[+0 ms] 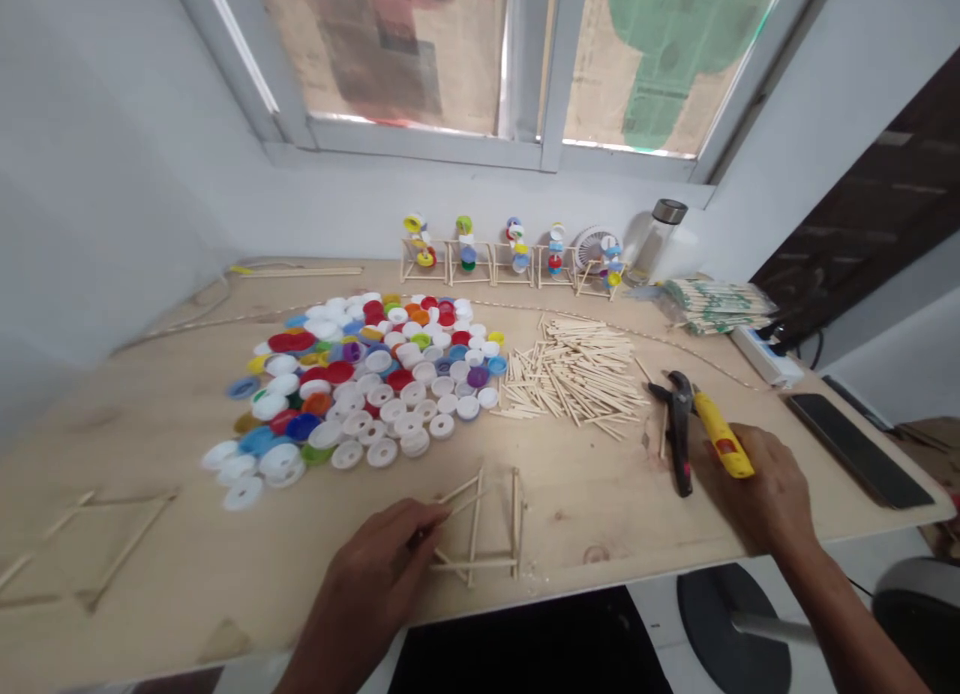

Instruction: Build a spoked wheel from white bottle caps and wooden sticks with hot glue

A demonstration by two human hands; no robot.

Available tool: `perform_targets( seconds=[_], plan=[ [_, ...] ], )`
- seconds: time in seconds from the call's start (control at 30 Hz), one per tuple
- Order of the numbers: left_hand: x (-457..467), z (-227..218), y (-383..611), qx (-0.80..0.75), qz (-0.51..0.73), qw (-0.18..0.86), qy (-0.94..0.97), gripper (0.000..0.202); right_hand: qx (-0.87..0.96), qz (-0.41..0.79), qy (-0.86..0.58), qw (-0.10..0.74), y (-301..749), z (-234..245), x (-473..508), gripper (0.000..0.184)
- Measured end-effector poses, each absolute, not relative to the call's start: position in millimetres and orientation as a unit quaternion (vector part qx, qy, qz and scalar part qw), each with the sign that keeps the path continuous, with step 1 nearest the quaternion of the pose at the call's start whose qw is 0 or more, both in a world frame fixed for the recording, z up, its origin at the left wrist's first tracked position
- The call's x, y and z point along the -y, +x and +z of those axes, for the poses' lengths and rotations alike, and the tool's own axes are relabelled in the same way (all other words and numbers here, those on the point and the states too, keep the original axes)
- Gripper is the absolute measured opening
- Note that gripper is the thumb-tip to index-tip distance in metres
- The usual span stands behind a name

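Note:
My left hand (386, 564) is closed in a pinch at the left side of a small frame of thin wooden sticks (495, 562) near the table's front edge. The fingertips hide the part of the frame they hold. At the right, my right hand (765, 484) has its fingers curled at the rear end of a yellow utility knife (721, 432); some fingers are hidden. Just left of the knife lies a pair of dark-handled cutters (679, 429). A heap of short wooden sticks (574, 374) is spread beyond both hands.
Many coloured bottle caps (382, 394) cover the left middle. Another stick frame (124, 549) lies far left. Several stick stands with caps (466, 259) line the wall beside a glass bottle (654, 239). A phone (859, 449), power strip (766, 357) and packaged sticks (716, 304) lie right.

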State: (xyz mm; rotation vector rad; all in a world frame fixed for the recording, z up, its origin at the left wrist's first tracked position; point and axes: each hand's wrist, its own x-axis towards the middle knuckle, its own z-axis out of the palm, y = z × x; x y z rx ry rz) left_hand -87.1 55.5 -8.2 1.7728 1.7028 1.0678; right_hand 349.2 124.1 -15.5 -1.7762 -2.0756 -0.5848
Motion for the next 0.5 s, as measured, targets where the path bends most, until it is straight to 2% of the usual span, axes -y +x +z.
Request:
perform_targets(
  seconds=[0.1, 0.3, 0.5],
  plan=[
    [-55.5, -7.5, -85.5, -0.618, 0.389, 0.215, 0.648, 0.017, 0.749, -0.219, -0.612, 0.128, 353.5, -14.8, -129.8, 0.022],
    [-58.1, -6.8, -91.5, -0.606, 0.357, 0.176, 0.689, 0.017, 0.755, -0.25, -0.599, 0.091, 356.8, -19.1, -132.7, 0.021],
    [-61.7, -14.8, -95.9, -0.57, 0.34, 0.143, 0.734, 0.014, 0.785, -0.228, -0.568, 0.092, 363.8, -18.8, -135.2, 0.033]
  ],
)
